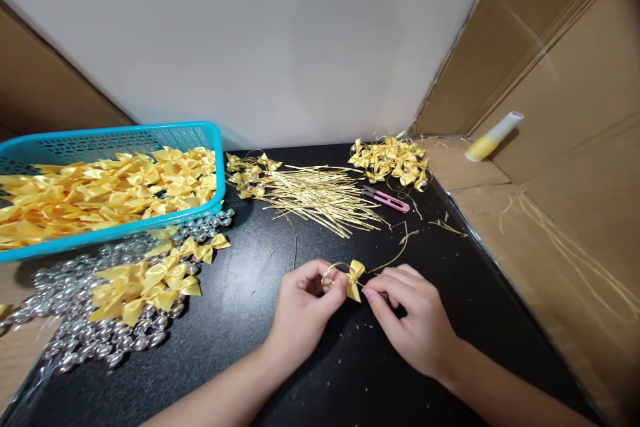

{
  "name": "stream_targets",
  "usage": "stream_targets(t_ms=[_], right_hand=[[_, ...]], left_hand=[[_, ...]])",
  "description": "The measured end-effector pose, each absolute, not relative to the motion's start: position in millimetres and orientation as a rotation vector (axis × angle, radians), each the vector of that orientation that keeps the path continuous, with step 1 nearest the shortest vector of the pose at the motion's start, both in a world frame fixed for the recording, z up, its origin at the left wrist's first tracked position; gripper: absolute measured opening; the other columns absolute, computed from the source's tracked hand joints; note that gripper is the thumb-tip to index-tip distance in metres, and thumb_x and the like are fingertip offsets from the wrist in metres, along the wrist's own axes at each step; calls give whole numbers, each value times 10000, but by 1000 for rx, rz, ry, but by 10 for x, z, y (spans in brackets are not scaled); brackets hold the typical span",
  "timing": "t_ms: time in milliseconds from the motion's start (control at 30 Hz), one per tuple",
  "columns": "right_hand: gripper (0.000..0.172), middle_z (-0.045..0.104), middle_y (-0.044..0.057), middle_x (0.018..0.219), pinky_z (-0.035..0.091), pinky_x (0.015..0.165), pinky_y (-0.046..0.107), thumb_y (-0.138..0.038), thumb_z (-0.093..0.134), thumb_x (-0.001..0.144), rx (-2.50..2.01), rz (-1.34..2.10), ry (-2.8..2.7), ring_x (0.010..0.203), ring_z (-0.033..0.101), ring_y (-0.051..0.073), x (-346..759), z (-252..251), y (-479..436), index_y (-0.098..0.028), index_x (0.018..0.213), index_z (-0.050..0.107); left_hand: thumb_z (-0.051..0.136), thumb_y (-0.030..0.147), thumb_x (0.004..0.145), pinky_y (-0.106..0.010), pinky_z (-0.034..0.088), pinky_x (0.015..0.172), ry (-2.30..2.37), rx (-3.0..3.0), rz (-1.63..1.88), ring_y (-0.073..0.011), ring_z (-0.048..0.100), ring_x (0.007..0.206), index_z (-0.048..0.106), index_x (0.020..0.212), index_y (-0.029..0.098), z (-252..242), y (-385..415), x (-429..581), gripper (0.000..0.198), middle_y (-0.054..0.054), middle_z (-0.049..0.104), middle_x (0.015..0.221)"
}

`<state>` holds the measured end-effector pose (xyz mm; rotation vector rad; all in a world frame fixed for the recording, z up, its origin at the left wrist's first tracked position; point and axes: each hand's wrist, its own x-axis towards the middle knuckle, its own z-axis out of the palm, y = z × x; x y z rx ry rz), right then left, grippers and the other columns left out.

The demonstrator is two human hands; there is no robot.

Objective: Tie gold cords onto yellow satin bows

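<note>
My left hand (311, 297) pinches a yellow ribbon bow (356, 275) together with a looped gold cord (330, 271) between thumb and forefinger. To the right of the bow, my right hand (407, 310) is closed on a thin gold cord end, thumb against forefinger. Both hands are just above the black tabletop (240, 360). Beyond them lies a pile of cut gold cords (325, 197). Pink thread snips (387, 199) rest at the right end of that pile. The back of the bow is hidden by my fingers.
A turquoise basket (217, 173) full of yellow bows stands at left. Silver beads (105, 347) and loose bows (150, 280) lie before it. Bows with beads form a heap (393, 160) at back right and a smaller heap (250, 173) near the basket. Cardboard walls flank the table.
</note>
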<state>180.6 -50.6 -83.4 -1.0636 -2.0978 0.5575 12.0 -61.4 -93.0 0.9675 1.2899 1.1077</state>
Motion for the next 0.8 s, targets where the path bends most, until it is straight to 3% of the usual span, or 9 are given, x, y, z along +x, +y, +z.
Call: stream_targets(t_ms=[667,800], right_hand=[[153,506,-16,544,384,589,321,-53,458,727,-590,609,-2010,499,457,125,1962,-599,-534,-194,699,511],[171,518,-16,581,399,566,302,-57,506,794,-901,449,-1866,514,469,131,2108,-623,-406,-204,726,561]], left_hand=[[712,295,676,-193,379,499,1350,876,1130,-91,471,515,584,601,152,-945,-583,113,207,19,562,561],[704,286,680,-194,376,499,1338,893,1125,-92,472,517,583,600,150,-941,-584,115,199,20,558,553]])
